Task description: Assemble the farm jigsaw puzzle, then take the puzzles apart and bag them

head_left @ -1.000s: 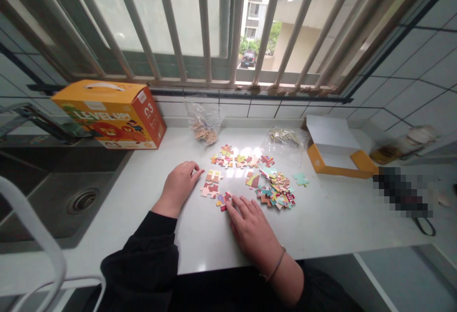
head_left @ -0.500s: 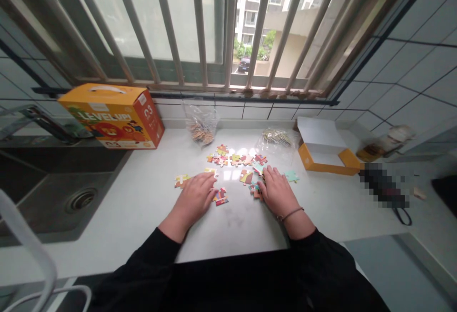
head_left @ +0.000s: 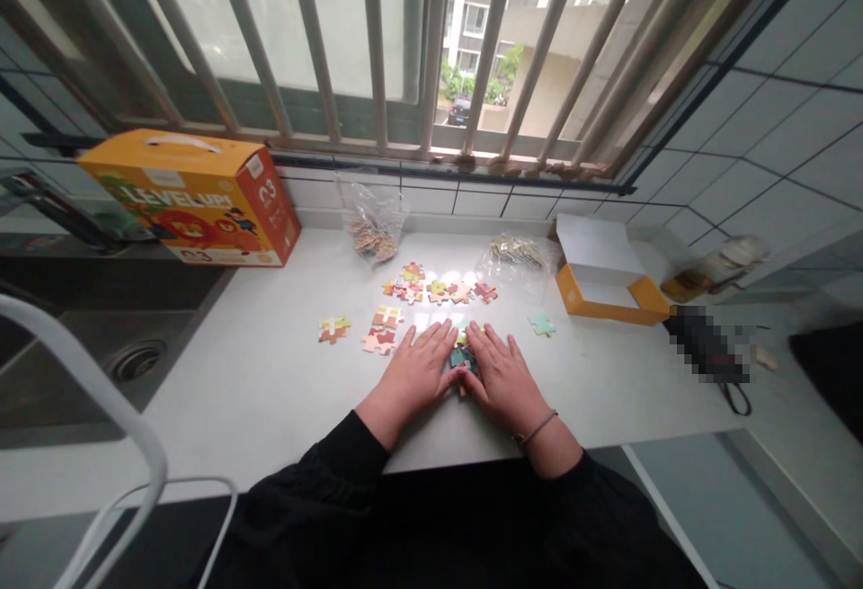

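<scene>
My left hand [head_left: 419, 371] and my right hand [head_left: 502, 375] lie flat on the counter, fingers stretched forward, thumbs close together. Between them sits a small cluster of jigsaw puzzle pieces [head_left: 462, 356], partly covered by both hands. Left of my left hand are a pink-and-red puzzle piece [head_left: 379, 342], a yellow-and-brown piece [head_left: 388, 316] and another piece [head_left: 334, 329] farther out. A mint-green piece [head_left: 541, 325] is to the right of my right hand. Beyond my fingertips, several colourful pieces [head_left: 438, 291] form a loose row.
Along the back stand an orange carton [head_left: 195, 202], a clear bag of pieces [head_left: 373, 234], a second bag [head_left: 518, 254] and an open orange-and-white box [head_left: 610, 288]. A sink [head_left: 87, 328] is at the left. A white curved tube [head_left: 128, 400] rises at lower left.
My left hand has moved right, toward my right hand. Puzzle pieces are now gathered between the two hands, and pieces formerly under my left hand are uncovered. The view has shifted slightly.
</scene>
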A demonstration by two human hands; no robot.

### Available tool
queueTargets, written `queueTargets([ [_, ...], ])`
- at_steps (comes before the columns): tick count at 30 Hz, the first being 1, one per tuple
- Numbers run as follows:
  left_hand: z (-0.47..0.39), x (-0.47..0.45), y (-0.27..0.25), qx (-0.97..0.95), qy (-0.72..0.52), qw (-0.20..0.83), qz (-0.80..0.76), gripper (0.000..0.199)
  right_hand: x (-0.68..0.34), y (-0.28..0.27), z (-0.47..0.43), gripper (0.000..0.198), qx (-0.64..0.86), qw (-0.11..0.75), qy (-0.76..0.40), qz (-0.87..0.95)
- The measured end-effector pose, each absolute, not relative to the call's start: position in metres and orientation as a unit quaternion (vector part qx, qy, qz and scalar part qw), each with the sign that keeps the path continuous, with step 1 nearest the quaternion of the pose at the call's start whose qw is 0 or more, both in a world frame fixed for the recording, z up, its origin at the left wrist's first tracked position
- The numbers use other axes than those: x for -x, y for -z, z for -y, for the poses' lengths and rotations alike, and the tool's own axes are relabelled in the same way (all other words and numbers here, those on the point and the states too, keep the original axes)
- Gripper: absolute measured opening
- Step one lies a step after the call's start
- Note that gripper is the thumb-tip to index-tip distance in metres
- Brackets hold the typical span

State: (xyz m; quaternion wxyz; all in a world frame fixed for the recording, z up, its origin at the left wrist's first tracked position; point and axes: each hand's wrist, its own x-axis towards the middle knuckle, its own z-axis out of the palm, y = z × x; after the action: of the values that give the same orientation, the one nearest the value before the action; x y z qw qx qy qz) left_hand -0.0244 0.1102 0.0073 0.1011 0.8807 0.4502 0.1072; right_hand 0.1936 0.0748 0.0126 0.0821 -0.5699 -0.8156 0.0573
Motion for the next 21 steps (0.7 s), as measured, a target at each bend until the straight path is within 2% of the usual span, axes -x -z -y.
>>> queueTargets([
  [8, -0.104, 0.045, -0.007, -0.846, -0.085, 0.052, -0.524, 0.071, -0.214, -0.012, -0.069, 0.082, 0.641, 0.041, -0.042, 0.765],
  [14, -0.108, 0.045, -0.007, -0.826, -0.104, 0.026, -0.553, 0.072, -0.229, -0.01, -0.067, 0.084, 0.709, 0.008, -0.024, 0.705],
  [21, -0.093, 0.025, -0.011, -0.93, -0.111, 0.108, -0.334, 0.057, -0.229, -0.009, -0.061, 0.074, 0.731, 0.033, -0.026, 0.681],
])
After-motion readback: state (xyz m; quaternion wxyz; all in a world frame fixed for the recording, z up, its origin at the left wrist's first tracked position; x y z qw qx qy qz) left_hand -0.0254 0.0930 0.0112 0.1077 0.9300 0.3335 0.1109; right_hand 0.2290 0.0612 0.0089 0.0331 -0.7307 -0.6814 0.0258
